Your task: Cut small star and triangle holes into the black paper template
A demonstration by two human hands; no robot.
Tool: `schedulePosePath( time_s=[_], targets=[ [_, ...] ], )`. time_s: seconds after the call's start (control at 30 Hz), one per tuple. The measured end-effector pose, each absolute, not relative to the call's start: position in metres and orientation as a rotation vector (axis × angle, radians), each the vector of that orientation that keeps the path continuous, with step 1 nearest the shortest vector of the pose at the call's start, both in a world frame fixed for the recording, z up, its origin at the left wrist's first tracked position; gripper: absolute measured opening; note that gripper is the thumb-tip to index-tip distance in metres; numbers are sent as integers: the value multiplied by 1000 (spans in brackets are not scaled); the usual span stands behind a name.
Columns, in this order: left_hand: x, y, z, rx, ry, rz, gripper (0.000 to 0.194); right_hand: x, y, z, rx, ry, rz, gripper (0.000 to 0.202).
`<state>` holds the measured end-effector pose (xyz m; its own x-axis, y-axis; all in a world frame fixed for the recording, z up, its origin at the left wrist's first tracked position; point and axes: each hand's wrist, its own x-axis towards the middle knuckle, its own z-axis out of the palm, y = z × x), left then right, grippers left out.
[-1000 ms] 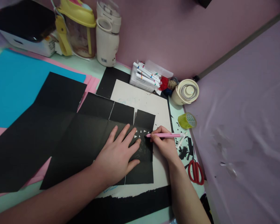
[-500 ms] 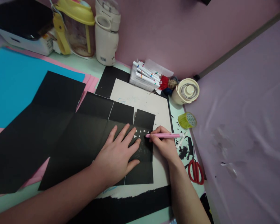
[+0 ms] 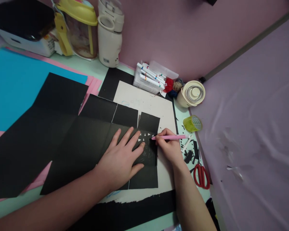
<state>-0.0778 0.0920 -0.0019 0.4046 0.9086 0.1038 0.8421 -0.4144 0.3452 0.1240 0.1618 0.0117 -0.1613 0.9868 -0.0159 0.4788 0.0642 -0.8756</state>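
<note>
A large black card sheet (image 3: 93,138) with slits along its far edge lies creased on the table. Near its right end is a cluster of small white triangles (image 3: 145,134), apparently cut-outs, with faint pencil-like marks below. My left hand (image 3: 121,158) lies flat on the card, fingers spread, its fingertips just left of the triangles. In my right hand (image 3: 168,147) is a slim pink pen-shaped craft knife (image 3: 172,137), pinched near its tip. That tip meets the card beside the triangles; its blade is too small to make out.
Under the card is a whitish board (image 3: 144,96). Red-handled scissors (image 3: 201,176), black scraps (image 3: 189,156) and a yellow-green cup (image 3: 192,123) lie at right. Behind stand a marker box (image 3: 150,78), a cream container (image 3: 191,93), a white bottle (image 3: 110,41) and a yellow-lidded jug (image 3: 79,29).
The craft knife's tip has shifted very slightly on the card, and its back end tilts a little farther away from me. My left hand stays in place.
</note>
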Motion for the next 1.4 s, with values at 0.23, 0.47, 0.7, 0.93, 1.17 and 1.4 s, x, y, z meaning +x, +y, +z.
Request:
schedulePosePath(
  time_s=[0.23,0.47,0.7,0.93,1.17,1.4],
  targets=[
    [-78,91,-2,2429,1542,406,53,123,162,11,-1461,-1698,1018,13],
    [-79,91,-1,2421,1535,398,53,123,163,10,-1434,-1692,1022,14],
    [-78,91,0,2418,1524,388,54,124,163,9,-1418,-1673,1009,14],
    [-78,91,2,2448,1552,399,54,127,161,7,-1383,-1519,905,26],
    [-78,92,4,2474,1601,407,56,118,158,8,-1372,-1587,809,14],
    [-79,93,0,2477,1572,407,56,117,156,4,-1382,-1594,959,17]
  ],
)
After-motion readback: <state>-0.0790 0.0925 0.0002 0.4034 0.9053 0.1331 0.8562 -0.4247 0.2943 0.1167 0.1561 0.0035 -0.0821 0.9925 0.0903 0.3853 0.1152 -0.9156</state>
